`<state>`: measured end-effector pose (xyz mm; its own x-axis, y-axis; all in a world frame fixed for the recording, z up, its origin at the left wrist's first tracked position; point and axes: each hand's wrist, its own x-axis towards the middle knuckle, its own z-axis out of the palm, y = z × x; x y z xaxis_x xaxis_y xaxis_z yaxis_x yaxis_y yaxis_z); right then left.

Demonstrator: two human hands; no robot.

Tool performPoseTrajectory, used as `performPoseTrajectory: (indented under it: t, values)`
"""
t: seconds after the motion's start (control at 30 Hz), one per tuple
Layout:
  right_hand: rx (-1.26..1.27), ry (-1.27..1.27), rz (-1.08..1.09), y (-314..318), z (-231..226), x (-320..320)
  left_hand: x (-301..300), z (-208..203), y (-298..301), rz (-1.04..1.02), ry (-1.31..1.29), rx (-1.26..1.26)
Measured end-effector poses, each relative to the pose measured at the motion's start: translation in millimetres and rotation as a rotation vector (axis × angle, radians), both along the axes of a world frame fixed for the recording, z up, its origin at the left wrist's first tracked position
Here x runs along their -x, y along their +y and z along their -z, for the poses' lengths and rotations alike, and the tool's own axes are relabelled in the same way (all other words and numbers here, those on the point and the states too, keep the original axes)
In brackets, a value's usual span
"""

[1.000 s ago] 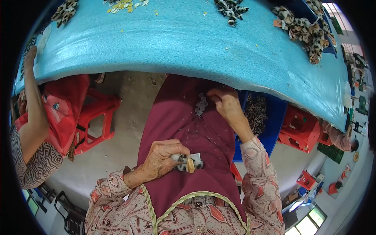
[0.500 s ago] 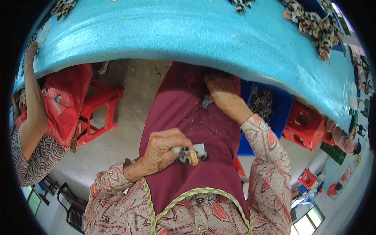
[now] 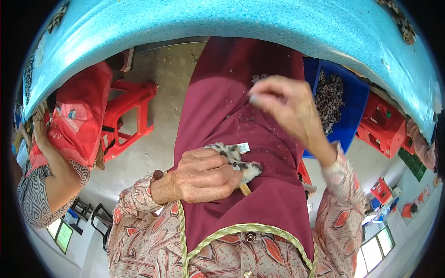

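My left hand (image 3: 204, 175) is closed around a small spotted plush toy (image 3: 251, 170), white and black, over my lap. A white label (image 3: 244, 148) sticks out from the plush, and a tan tag (image 3: 245, 189) hangs below my fingers. My right hand (image 3: 289, 104) is raised over the maroon apron (image 3: 218, 106), thumb and fingers pinched together. Something small and greyish shows at its fingertips, too blurred to name. Just beyond lie a few small translucent pieces (image 3: 259, 78) on the apron.
A blue table (image 3: 185, 21) curves across the front. Right of my lap, a blue bin (image 3: 350, 120) holds many small spotted pieces (image 3: 329, 99). Red stools (image 3: 382, 123) stand on both sides. At left, another person's arm (image 3: 58, 160) is beside a red cloth (image 3: 83, 111).
My right hand has come back toward me from the far part of my lap. The plush toy has turned in my left hand, which has moved slightly right. The view has shifted.
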<state>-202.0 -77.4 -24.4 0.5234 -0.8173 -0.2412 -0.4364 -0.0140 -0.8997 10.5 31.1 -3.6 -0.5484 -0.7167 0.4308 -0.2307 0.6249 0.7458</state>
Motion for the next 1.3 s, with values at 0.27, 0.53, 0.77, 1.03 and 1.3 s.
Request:
performPoseTrajectory:
  t: [0.27,0.53,0.77,1.03,1.3]
  values:
    - [-0.758,-0.439,0.292,75,-17,-18,4,10,-7,-0.062,0.114,-0.188]
    - [-0.722,-0.456,0.276,77,-12,-6,8,8,-7,-0.12,0.108,-0.298]
    - [-0.698,-0.44,0.279,82,-10,-6,13,8,-3,-0.222,0.096,-0.351]
    - [-0.75,-0.488,0.338,88,-10,-3,22,-1,-5,-0.34,0.017,-0.44]
    - [-0.858,-0.468,0.32,85,-4,5,20,-3,-6,-0.351,-0.049,-0.779]
